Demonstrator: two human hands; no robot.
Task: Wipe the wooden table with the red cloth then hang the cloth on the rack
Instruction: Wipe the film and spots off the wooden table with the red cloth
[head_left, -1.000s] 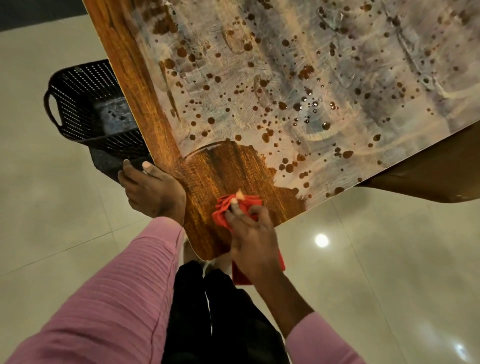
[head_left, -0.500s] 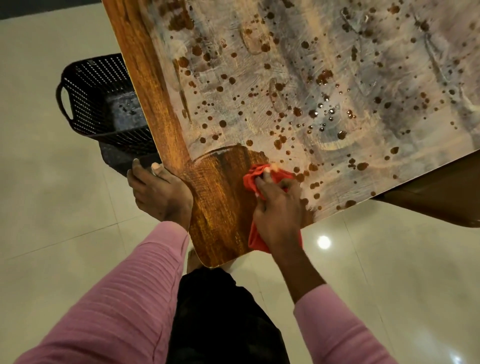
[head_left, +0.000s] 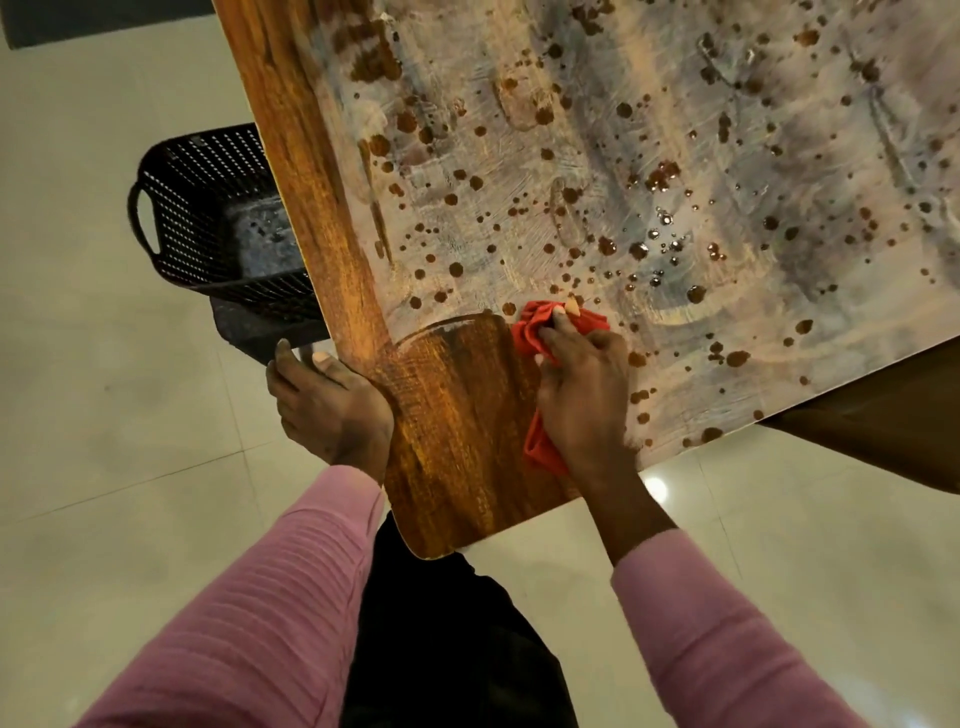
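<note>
A person's right hand (head_left: 584, 395) presses a bunched red cloth (head_left: 540, 332) flat against the wooden table (head_left: 452, 431), fingers closed over the fabric, at the boundary between bare wood grain and a pale, brown-spotted film (droplets glisten farther in). The left hand (head_left: 327, 402) grips the table's near edge, thumb on top. A black perforated basket (head_left: 208, 218) sits on the tiled floor (head_left: 78, 364) beside the table.

Single head view, looking steeply down, close over table corner (head_left: 447, 467).
</note>
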